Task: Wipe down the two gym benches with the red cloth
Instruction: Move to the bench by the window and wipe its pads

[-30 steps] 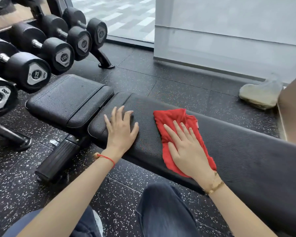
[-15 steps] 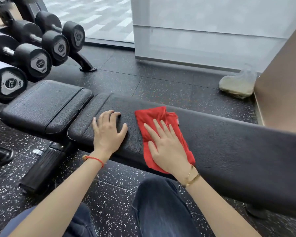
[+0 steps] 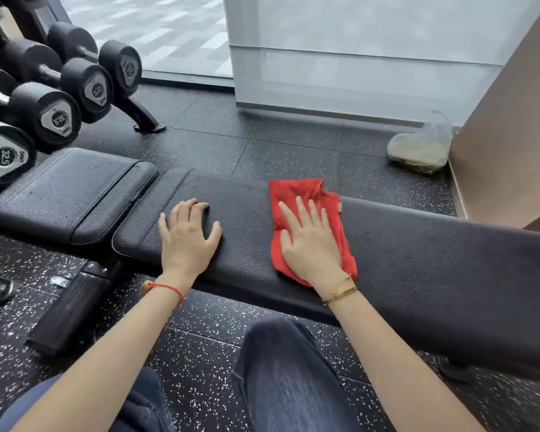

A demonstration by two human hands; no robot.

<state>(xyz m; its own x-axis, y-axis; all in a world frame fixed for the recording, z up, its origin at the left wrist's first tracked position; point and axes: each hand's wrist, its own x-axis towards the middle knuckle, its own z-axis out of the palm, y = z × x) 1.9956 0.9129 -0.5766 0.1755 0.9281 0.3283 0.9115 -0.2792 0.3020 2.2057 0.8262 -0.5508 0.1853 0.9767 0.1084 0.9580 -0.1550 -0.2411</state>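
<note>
A black padded gym bench [image 3: 434,260] lies flat across the view, its long back pad running right and its short seat pad [image 3: 69,194] at the left. The red cloth [image 3: 296,190] is spread on the long pad. My right hand [image 3: 309,241] presses flat on the cloth with fingers apart. My left hand [image 3: 187,235] rests flat on the bare pad near its left end, a hand's width left of the cloth, holding nothing. Only one bench is in view.
A rack of black dumbbells [image 3: 60,98] stands at the back left, close to the seat pad. A plastic bag [image 3: 421,145] lies on the speckled rubber floor by the tan wall [image 3: 512,120] at right. My knees [image 3: 281,369] are below the bench.
My right hand has slid the red cloth to the right along the back pad, widening the gap to my left hand. The left hand stays planted near the pad's left end.
</note>
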